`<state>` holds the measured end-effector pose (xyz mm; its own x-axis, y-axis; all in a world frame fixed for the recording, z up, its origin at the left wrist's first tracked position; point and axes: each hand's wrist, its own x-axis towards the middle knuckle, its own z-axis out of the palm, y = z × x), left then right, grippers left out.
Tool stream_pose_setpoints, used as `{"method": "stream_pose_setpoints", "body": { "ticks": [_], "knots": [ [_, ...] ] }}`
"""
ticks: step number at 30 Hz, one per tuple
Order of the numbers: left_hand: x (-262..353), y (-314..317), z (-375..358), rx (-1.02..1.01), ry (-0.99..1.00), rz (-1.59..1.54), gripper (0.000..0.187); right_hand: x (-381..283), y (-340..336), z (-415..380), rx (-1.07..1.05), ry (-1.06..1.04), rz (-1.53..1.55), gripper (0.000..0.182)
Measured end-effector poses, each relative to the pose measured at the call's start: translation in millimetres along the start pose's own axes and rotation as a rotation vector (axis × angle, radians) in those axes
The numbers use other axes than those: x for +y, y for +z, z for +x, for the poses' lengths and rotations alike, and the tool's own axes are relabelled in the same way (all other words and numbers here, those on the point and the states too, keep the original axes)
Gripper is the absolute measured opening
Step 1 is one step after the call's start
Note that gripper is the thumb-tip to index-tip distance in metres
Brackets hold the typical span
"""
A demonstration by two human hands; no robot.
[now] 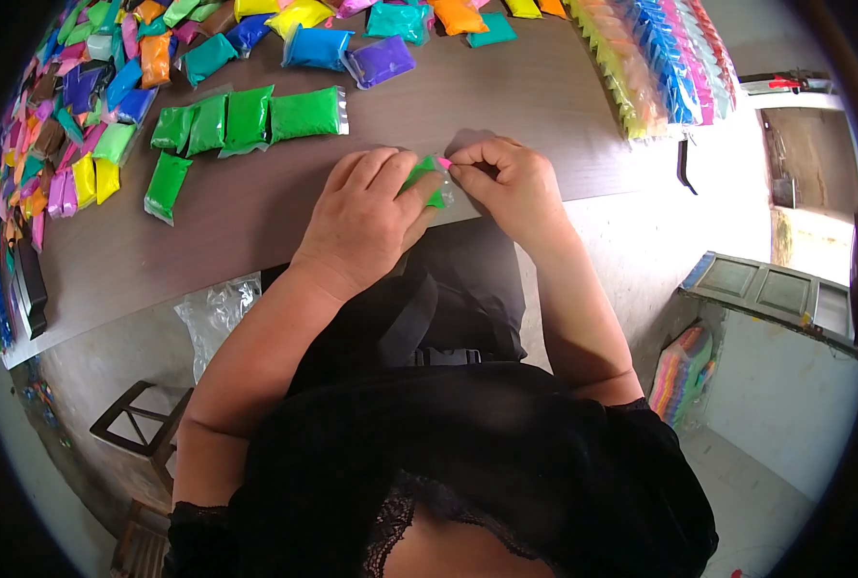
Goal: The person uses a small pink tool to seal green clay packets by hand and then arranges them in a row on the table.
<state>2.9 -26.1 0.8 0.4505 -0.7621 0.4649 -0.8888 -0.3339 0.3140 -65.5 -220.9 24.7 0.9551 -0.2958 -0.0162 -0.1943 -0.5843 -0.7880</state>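
Close to the table's front edge, my left hand [366, 207] is closed on a clear packet [435, 199] filled with bright green, clay-like stuff. Its fingers cover much of the packet. My right hand [514, 183] pinches thumb to forefinger at the packet's right end, where a small pink piece [445, 164] shows at the fingertips. Beyond my left hand, a row of similar green packets [248, 118] lies on the table, with a single green packet [166, 187] nearer to me on the left.
Many coloured packets [82, 87] are heaped along the table's left side, and more, such as a purple packet [382, 63], lie at the back. Strips of coloured packets [655, 63] stand at the right end. A clear plastic bag [219, 323] hangs below the front edge, near a stool [140, 419].
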Motion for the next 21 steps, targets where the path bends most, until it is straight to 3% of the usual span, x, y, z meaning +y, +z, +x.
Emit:
{"method": "stream_pose_setpoints", "body": {
  "ticks": [11,21],
  "knots": [
    [1,-2,2,-0.027,-0.006,0.01,0.032,-5,-9,12,-0.067,-0.133,-0.238,0.01],
    [0,-1,1,-0.024,0.008,-0.019,0.033,-3,-14,18,-0.134,-0.126,-0.114,0.009]
  ]
}}
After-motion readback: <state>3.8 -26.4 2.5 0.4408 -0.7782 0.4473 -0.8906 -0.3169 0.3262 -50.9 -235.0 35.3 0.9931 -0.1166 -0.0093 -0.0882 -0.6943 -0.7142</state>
